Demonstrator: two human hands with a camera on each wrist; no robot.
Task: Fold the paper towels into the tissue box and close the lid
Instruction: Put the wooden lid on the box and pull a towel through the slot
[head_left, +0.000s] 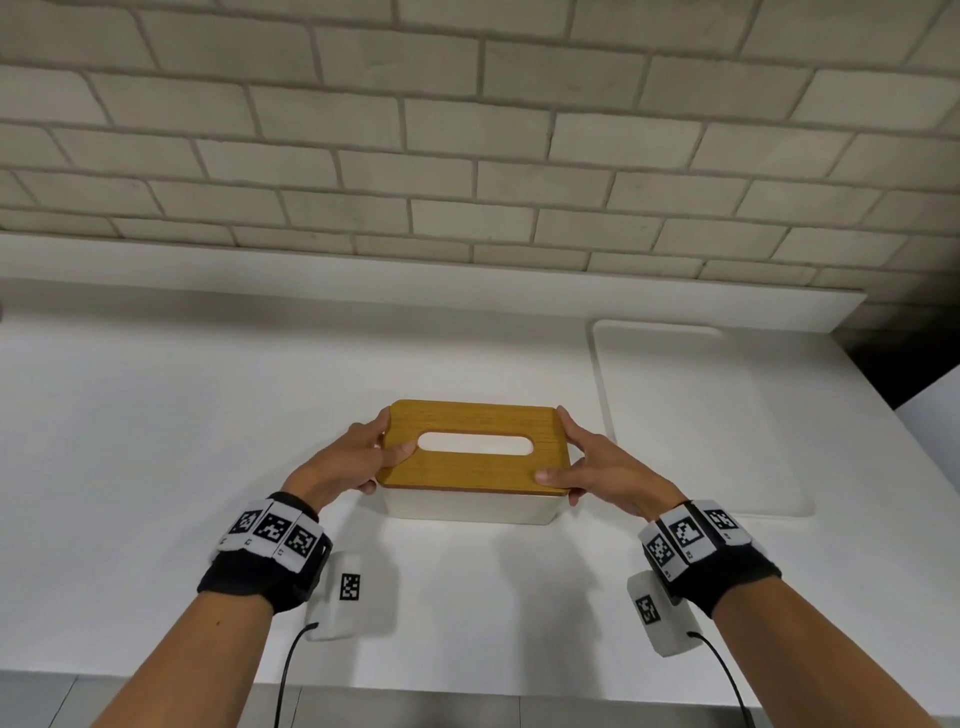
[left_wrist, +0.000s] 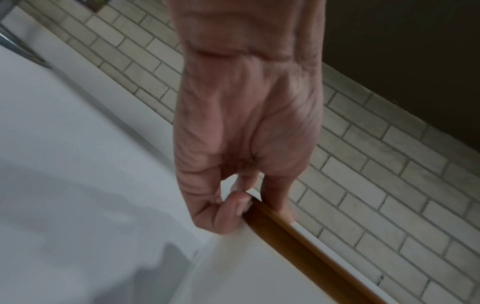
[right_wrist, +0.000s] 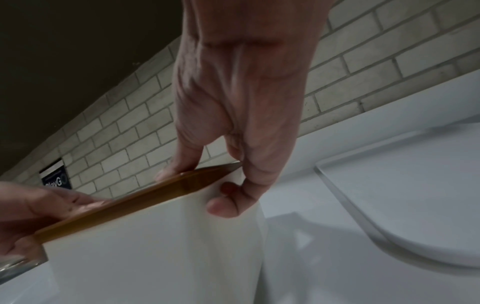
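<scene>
Tissue box (head_left: 470, 506) between hands, wooden lid (head_left: 472, 470) gripped both ends

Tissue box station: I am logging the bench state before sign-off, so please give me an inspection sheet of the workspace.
Surface: white counter, bare where visible.
Job's things: wooden lid sits on the white tissue box; white shows through its slot; no loose paper towels seen.
Clutter: white board lies right of the box.
Grips: left hand and right hand each hold one lid end, thumbs on top.
Cables: black cables hang from both wrist units.
Surroundings: grey brick wall behind.
</scene>
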